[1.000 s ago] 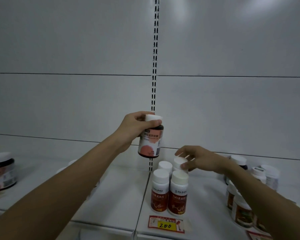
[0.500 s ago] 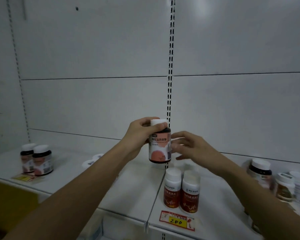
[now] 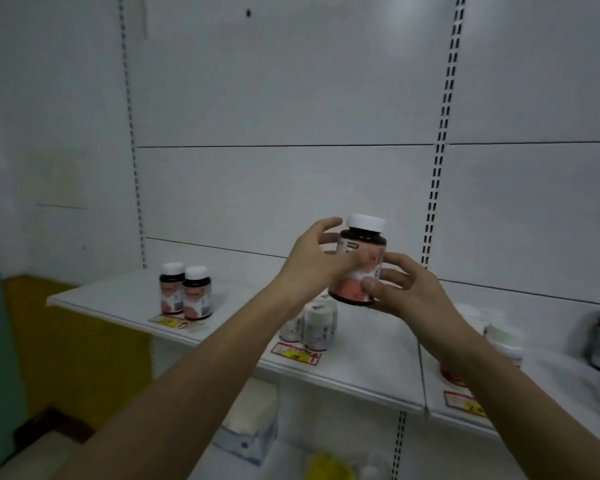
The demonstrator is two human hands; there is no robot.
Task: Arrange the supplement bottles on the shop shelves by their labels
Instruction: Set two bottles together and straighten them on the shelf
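I hold the bottle (image 3: 359, 268) with both hands' fingers (image 3: 378, 284) curled round it, and next it should go left beside its twins (image 3: 186, 292).

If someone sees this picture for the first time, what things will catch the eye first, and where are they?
First comes the dark bottle with a white cap and pink label, held up in the middle between the left hand and the right hand. Next, two similar bottles stand side by side at the left end of the white shelf, above a yellow price tag.
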